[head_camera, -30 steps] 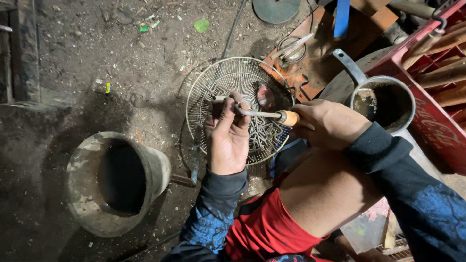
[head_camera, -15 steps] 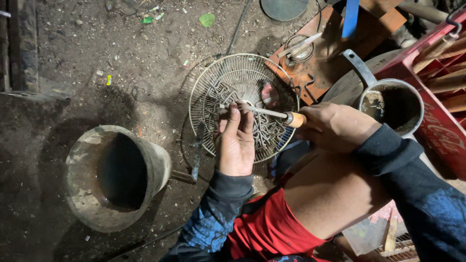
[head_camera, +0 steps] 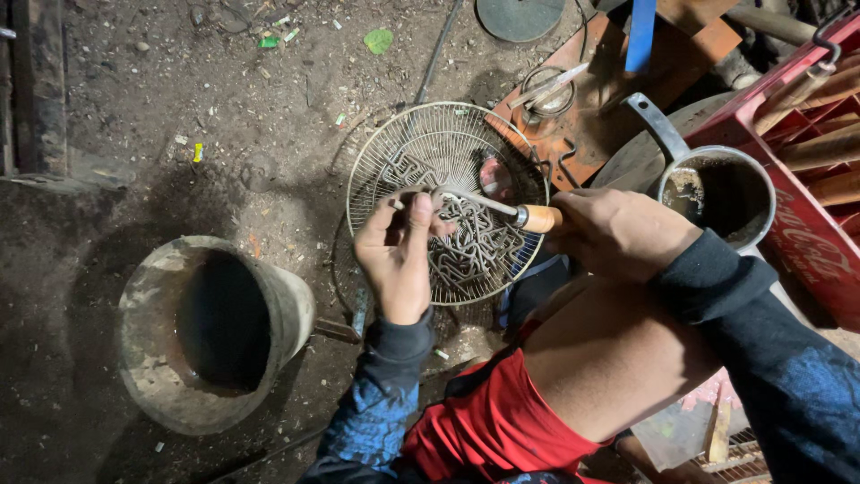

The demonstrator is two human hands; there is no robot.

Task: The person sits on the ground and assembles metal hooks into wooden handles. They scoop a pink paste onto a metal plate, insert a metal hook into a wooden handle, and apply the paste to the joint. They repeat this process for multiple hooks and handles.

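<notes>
- Your left hand (head_camera: 399, 255) pinched a small wire piece (head_camera: 400, 204) over the basket (head_camera: 381, 161).
- Your right hand (head_camera: 618, 231) gripped a tool (head_camera: 502, 209), fingers wrapped tight.

Dirt floor (head_camera: 224, 116) w/ debris, dim light.

From my seat, my right hand (head_camera: 618, 235) swallows most of the wooden-handled metal tool (head_camera: 502, 211); what my left hand (head_camera: 396, 255) pinches is too small to tell. The red plastic crate (head_camera: 811, 224) runs off the right edge.
</notes>
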